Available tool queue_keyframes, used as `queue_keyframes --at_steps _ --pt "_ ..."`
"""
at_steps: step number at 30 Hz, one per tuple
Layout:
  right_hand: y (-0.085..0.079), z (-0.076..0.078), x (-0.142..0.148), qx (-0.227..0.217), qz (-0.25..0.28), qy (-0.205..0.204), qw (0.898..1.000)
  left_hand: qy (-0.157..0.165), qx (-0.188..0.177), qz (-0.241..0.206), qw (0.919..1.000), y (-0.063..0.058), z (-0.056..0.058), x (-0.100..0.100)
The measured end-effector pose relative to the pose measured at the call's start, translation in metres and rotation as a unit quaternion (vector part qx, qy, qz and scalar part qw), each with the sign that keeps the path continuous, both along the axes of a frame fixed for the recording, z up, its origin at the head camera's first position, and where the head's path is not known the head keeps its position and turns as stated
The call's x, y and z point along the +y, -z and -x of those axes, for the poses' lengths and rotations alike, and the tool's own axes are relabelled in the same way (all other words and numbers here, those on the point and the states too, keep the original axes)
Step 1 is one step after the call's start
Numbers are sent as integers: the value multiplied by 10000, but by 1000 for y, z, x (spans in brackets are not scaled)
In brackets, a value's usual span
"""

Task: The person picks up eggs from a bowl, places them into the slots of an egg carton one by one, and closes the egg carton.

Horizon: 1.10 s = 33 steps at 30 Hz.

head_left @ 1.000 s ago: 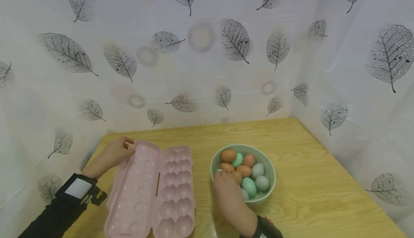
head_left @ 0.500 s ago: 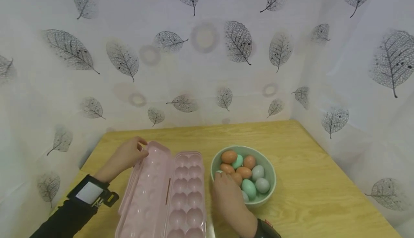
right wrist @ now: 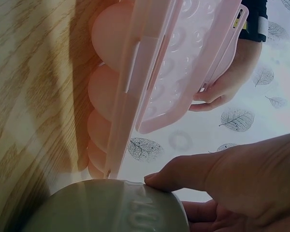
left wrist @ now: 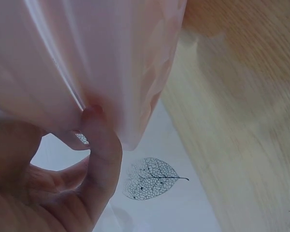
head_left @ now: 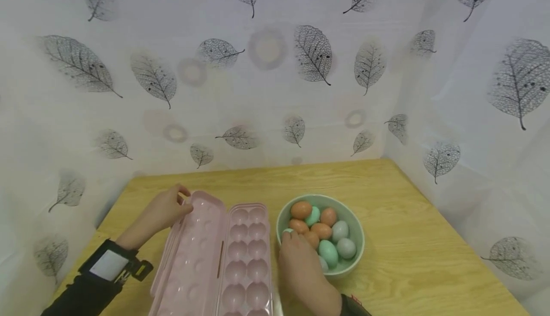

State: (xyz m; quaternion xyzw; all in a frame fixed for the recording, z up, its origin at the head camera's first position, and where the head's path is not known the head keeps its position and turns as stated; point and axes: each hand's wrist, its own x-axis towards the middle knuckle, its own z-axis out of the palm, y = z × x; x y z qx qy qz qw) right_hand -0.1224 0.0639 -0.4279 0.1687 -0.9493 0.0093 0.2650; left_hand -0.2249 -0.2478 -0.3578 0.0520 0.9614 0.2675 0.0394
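A pink plastic egg carton [head_left: 199, 254] lies unfolded on the table, its dimpled lid on the left and its tray of round hollows [head_left: 246, 251] on the right. My left hand [head_left: 166, 207] pinches the lid's far left corner; the left wrist view has the thumb or a finger pressed against the pink plastic [left wrist: 101, 63]. To the right stands a pale green bowl [head_left: 360, 239] of brown, mint green and grey eggs [head_left: 321, 231]. My right hand [head_left: 302, 263] grips its left rim, with the thumb on the bowl's outer wall [right wrist: 106, 208] and the fingertips partly hidden inside.
The wooden table [head_left: 412, 239] extends to the right of the bowl. A white sheet [head_left: 266, 91] printed with leaf skeletons hangs behind the table and along both sides. A narrow gap separates the tray from the bowl.
The carton has shifted right, nearer the bowl, together with my left hand on its lid. My right hand stays on the bowl's rim. The head view has swayed slightly.
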Motion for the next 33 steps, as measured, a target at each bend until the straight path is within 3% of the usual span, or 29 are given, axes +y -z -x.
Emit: queue_keyframes --at_steps 6,10,13,17,23,28,33 --pt "-1 -1 1 -370 235 -168 9989 -16 -55 -129 9999 -1 -2 -2" --pt "-6 2 7 -1220 1233 -202 9846 -74 -193 -183 9996 1 -4 -3" --pt "-18 9 16 -1480 1634 -162 9753 -107 -259 -189 9994 1 -4 -2" --pt "-37 29 33 -1415 1286 -302 9811 -146 -257 -196 9994 0 -4 0" --pt "-62 71 63 -1761 802 -778 9780 -118 -120 -197 9997 0 -1 1" --pt "-64 94 78 -1984 369 -933 9750 -100 -192 -207 9996 1 -1 0" --pt "-59 105 82 -2155 90 -1042 9709 -101 -238 -221 9994 2 0 0"
